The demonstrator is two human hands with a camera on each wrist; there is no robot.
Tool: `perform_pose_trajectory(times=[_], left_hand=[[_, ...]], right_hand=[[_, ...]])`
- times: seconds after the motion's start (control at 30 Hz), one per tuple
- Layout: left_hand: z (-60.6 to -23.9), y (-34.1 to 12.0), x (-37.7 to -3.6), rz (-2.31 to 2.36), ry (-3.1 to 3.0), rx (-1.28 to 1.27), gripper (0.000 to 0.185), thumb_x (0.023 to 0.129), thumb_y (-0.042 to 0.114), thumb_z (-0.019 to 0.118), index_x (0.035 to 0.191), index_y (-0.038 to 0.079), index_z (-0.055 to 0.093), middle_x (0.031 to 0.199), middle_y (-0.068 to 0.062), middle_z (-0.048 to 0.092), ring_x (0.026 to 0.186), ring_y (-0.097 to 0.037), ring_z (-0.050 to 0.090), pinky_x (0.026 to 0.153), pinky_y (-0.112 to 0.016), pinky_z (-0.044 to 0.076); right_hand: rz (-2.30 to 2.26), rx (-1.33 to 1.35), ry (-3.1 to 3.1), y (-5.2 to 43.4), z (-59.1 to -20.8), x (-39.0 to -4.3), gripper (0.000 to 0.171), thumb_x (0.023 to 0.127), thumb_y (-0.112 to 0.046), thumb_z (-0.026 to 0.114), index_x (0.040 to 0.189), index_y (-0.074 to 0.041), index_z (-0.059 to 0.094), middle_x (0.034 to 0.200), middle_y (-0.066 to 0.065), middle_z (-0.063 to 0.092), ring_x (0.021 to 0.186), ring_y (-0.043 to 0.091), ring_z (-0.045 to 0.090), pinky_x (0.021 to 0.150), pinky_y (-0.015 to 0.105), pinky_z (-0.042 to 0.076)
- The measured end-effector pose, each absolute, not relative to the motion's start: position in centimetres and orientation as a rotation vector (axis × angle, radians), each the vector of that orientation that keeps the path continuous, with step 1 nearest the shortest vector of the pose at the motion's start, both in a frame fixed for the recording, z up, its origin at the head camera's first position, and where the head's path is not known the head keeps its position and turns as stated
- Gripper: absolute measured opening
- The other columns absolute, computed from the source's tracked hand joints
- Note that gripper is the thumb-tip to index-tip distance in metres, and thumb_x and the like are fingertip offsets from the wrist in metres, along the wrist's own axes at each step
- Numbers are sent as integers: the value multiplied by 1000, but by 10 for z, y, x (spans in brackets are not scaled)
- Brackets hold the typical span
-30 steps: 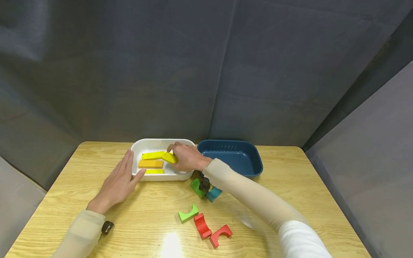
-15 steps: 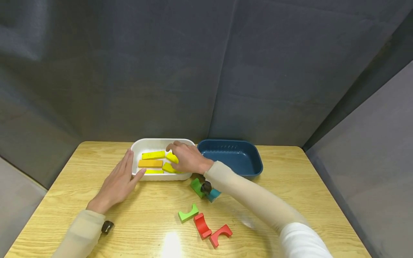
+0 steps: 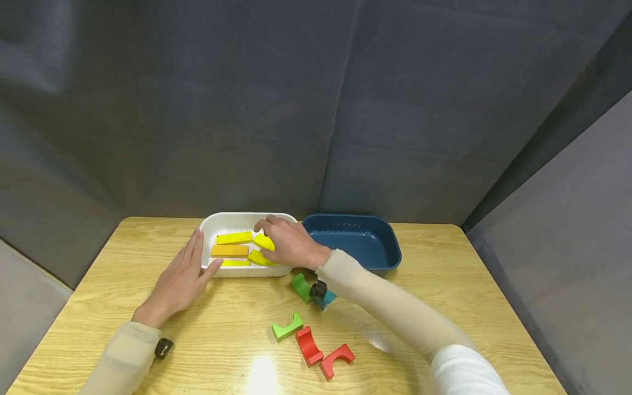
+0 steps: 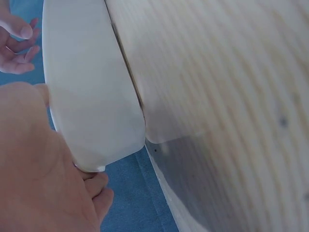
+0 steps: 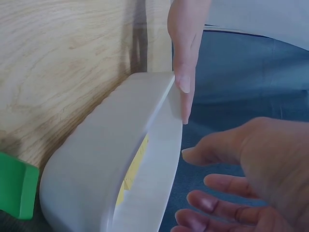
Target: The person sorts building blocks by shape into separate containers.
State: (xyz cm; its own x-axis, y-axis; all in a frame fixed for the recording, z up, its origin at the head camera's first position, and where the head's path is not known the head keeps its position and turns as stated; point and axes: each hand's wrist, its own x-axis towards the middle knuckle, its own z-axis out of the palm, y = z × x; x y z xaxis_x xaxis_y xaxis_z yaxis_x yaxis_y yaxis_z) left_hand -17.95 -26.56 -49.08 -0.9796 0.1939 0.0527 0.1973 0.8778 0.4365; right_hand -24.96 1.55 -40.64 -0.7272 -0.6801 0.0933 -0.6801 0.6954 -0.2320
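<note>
A white tray (image 3: 261,271) at the back of the table holds several long blocks. Among them are an orange block (image 3: 230,251), a yellow block (image 3: 234,238) behind it and another yellow block (image 3: 261,258) at the right. My left hand (image 3: 179,277) rests against the tray's left end, fingers straight along the side and thumb over the front rim. Above the tray's right part is my right hand (image 3: 291,244), partly covering the yellow blocks there. The right wrist view shows this right hand (image 5: 270,174) with thumb and fingers apart, nothing between them.
A dark blue tray (image 3: 397,249) stands right beside the white one. In front lie arched blocks: a dark green one (image 3: 299,287), a teal one (image 3: 326,299) partly behind the wrist camera, a light green one (image 3: 287,329), and red ones (image 3: 309,346). Grey cloth (image 3: 316,109) hangs behind.
A second ago my right hand held a yellow block over the tray; it has let go, and two yellow blocks show at the right end. My left hand has stayed put.
</note>
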Motion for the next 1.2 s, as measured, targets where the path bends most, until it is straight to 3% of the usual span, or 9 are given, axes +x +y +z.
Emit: perform_pose_trajectory(times=[0.5,0.7,1.07,1.2], left_hand=[[-490,-266,-179,-715,-3029,-318,96,112,60,42,170,2,-6,179,-11,-13,164,-45,8,129,-67,17],[-490,-267,-180,-706,-3022,-323,95,112,58,44,170,1,-5,179,-12,-12,164,-45,8,128,-67,18],[-491,-269,-180,-699,-3027,-321,94,112,57,44,170,2,-7,179,-11,-13,164,-45,8,129,-66,17],[-490,-269,-180,-707,-3028,-323,95,112,59,42,170,3,-7,179,-10,-14,164,-44,7,129,-66,17]], right_hand=[[432,1199,-2882,26,-405,-234,45,99,-27,76,141,-12,67,123,4,68,87,13,60,60,23,50],[462,1206,-2920,31,-406,-225,48,98,-25,79,143,-13,66,128,5,68,84,13,60,51,22,47],[513,1169,-2908,50,-412,-210,45,98,-25,78,141,-13,67,127,2,69,92,14,64,60,23,51],[493,1166,-2878,61,-413,-205,46,99,-25,78,140,-10,67,122,4,70,91,16,66,57,23,50]])
